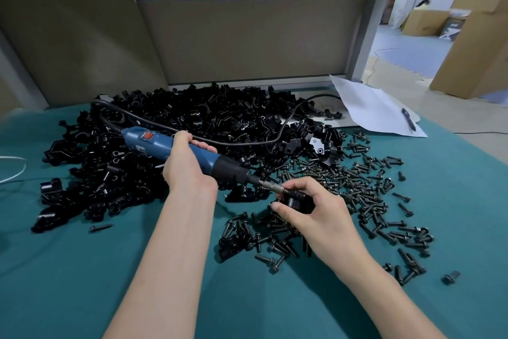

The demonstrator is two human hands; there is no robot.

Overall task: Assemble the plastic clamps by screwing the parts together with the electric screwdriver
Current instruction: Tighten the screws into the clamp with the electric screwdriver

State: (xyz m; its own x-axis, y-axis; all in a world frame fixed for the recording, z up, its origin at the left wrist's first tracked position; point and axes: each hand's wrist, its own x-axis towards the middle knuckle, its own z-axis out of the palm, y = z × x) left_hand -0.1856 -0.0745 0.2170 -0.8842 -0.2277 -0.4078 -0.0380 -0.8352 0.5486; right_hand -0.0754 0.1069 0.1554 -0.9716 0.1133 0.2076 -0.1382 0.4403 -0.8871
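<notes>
My right hand [310, 213] is closest to me, low over the green surface [82, 283]. Its fingers and thumb curl round a small black clamp [295, 201] and pinch it tight. The clamp sits just above some of the loose screws [368, 190]. I should hold it steady so it does not spin. The tip of the blue electric screwdriver [209, 160] touches the top of the clamp. I think a screw is going in here, but my fingers hide it. A bit further off, my left hand [187, 165] wraps round the screwdriver's body. I should keep the tool in line with the screw and push gently. Behind lies the big pile of black clamp parts [170, 118].
</notes>
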